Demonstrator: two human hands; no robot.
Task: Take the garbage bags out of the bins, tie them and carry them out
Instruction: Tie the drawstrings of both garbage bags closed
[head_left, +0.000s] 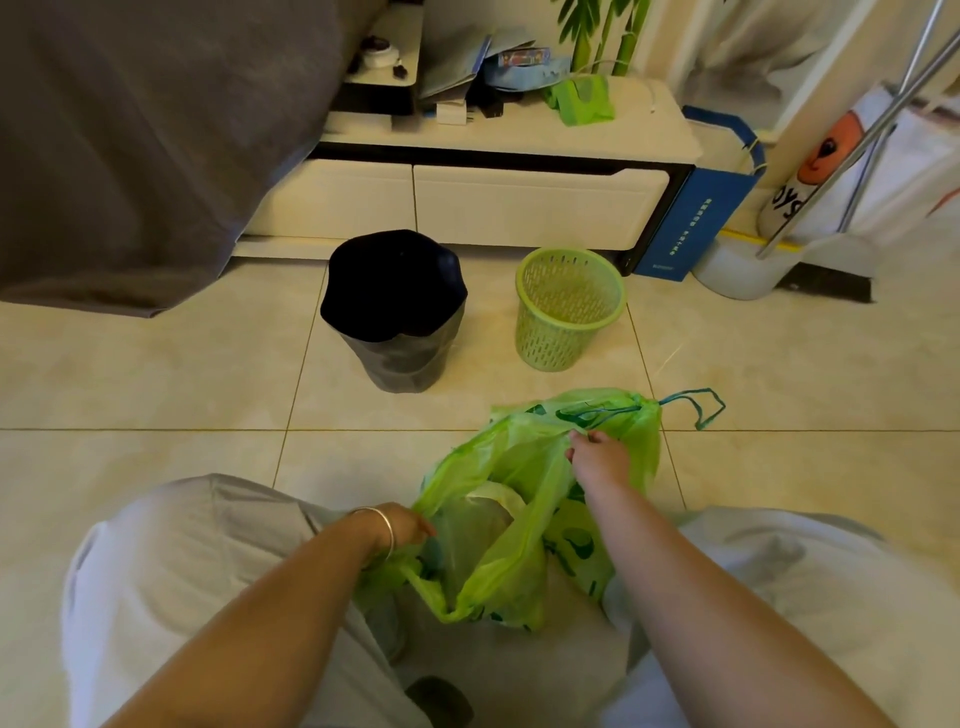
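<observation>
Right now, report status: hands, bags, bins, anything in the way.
Left hand and right hand both gripping green bag, mouth open, untied. Green bin empty. Black bag in dark bin. Nothing in the way.

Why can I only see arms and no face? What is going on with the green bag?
The camera sits on the person's head, looking down, so you see only arms and knees. The left hand and right hand each hold the rim of a green garbage bag, keeping it open on the tiled floor. Its drawstring trails loose, not yet tied. Farther away stand an unlined green basket bin and a second bin lined with a black bag.
</observation>
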